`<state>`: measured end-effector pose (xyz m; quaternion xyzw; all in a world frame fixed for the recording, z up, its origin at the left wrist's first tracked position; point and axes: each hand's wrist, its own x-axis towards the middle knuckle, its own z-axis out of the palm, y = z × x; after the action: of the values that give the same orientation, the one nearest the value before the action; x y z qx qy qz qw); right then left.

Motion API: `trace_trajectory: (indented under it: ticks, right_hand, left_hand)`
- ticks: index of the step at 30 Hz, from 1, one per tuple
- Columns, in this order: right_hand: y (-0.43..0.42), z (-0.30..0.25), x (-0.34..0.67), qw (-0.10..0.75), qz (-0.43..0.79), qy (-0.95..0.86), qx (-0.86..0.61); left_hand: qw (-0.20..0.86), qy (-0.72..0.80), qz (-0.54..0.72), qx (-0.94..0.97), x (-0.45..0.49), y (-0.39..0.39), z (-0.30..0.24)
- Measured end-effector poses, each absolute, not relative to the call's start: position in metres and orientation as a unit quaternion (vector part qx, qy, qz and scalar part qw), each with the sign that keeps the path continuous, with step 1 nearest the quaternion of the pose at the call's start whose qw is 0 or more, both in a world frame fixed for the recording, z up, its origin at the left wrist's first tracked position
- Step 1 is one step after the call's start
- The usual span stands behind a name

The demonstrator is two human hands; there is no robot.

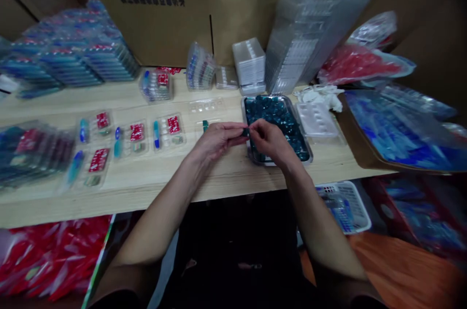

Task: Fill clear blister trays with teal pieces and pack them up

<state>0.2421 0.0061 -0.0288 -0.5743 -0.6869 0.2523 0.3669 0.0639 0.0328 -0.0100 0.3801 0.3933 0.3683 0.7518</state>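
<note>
My left hand and my right hand meet above the wooden table, fingertips pinched together on a small dark teal piece. Right behind them stands a metal tray full of the same teal pieces. To the left of my hands lie clear blister packs in rows, each with a red card and a blue or teal item. An empty clear blister lies just beyond my left hand.
Stacks of filled packs stand at the back left, empty clear trays and white stacks at the back. Cardboard boxes form the rear wall. Bags of red and blue parts lie right. A white basket sits below.
</note>
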Motion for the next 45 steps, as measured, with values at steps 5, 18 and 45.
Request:
trace_trajectory:
  ticks: [5, 18, 45]
  right_hand:
    - [-0.005, -0.03, 0.197, 0.299, 0.207, -0.747, -0.557]
    - [-0.032, -0.047, 0.156, 0.083, 0.16, -0.828, -0.531]
    - [-0.041, -0.032, 0.148, 0.299, 0.314, -0.828, -0.356]
  left_hand:
    - [0.625, 0.484, 0.449, 0.418, -0.005, 0.028, -0.015]
    - [0.201, 0.438, 0.269, 0.834, -0.034, 0.011, -0.08]
    - [-0.024, 0.408, 0.445, 0.797, -0.07, -0.095, -0.002]
